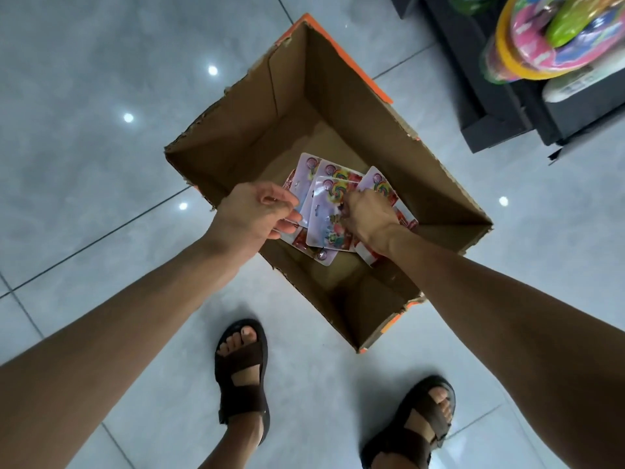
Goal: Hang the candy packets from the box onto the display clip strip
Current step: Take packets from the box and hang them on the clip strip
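An open cardboard box (pixel 399 157) stands on the grey tiled floor in front of my feet. Several pink candy packets (pixel 324 211) with lollipop pictures lie fanned out in it. My left hand (pixel 257 211) pinches the left edges of some of these packets. My right hand (pixel 368 218) reaches down onto the packets at the right, fingers closed on one of them. The display clip strip is not in view.
A dark shelf base (pixel 500 106) stands at the upper right, with colourful round toys (pixel 548 38) hanging over it. My two sandalled feet (pixel 243 374) stand on the tiles just below the box.
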The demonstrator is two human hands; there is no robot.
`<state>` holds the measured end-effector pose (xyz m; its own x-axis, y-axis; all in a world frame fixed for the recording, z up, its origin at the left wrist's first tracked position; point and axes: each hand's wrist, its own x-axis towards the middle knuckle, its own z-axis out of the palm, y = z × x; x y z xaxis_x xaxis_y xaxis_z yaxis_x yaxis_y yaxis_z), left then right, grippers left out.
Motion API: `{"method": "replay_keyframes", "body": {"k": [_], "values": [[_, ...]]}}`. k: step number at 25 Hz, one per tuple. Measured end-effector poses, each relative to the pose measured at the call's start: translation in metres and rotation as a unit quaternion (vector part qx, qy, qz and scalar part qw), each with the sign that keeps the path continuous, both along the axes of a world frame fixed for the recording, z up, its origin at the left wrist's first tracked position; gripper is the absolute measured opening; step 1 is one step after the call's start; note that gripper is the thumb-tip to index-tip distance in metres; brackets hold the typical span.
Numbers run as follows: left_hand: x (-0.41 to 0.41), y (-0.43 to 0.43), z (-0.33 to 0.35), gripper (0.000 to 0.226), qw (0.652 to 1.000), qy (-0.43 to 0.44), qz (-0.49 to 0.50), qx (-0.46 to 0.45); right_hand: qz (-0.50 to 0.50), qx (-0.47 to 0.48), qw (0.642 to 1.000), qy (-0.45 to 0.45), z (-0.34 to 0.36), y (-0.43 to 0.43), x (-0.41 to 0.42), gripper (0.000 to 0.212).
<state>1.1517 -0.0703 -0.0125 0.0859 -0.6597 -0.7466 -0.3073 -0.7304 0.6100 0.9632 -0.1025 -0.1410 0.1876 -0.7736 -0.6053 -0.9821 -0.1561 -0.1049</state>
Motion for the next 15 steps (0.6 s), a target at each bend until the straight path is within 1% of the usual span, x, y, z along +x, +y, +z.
{"method": "replay_keyframes", "body": {"k": [2, 3, 5, 8, 9, 11, 13, 15], "values": [[-0.01, 0.004, 0.015, 0.01, 1.0, 0.007, -0.002, -0.011, -0.062, -0.009, 0.997, -0.052, 0.025, 0.011, -0.02, 0.021], [-0.016, 0.006, 0.024, 0.01, 1.0, 0.011, -0.013, -0.013, -0.103, -0.015, 0.99, -0.092, 0.04, 0.016, -0.028, 0.023], [-0.026, 0.008, 0.044, 0.011, 0.999, 0.022, -0.032, -0.016, -0.191, -0.033, 0.966, -0.172, 0.072, 0.026, -0.039, 0.028], [-0.038, 0.007, 0.094, 0.012, 0.996, 0.026, -0.078, -0.033, -0.258, -0.062, 0.932, -0.246, 0.143, 0.033, -0.057, 0.031], [-0.04, 0.005, 0.112, 0.014, 0.993, 0.021, -0.109, -0.048, -0.283, -0.052, 0.917, -0.275, 0.171, 0.035, -0.061, 0.034], [-0.048, -0.001, 0.16, 0.02, 0.982, 0.02, -0.171, -0.078, -0.339, -0.013, 0.875, -0.344, 0.235, 0.039, -0.069, 0.039], [-0.056, -0.006, 0.206, 0.031, 0.973, 0.043, -0.21, -0.083, -0.378, 0.019, 0.829, -0.412, 0.299, 0.045, -0.073, 0.046], [-0.069, -0.01, 0.26, 0.045, 0.956, 0.044, -0.276, -0.089, -0.4, 0.023, 0.788, -0.467, 0.369, 0.05, -0.079, 0.051]]}}
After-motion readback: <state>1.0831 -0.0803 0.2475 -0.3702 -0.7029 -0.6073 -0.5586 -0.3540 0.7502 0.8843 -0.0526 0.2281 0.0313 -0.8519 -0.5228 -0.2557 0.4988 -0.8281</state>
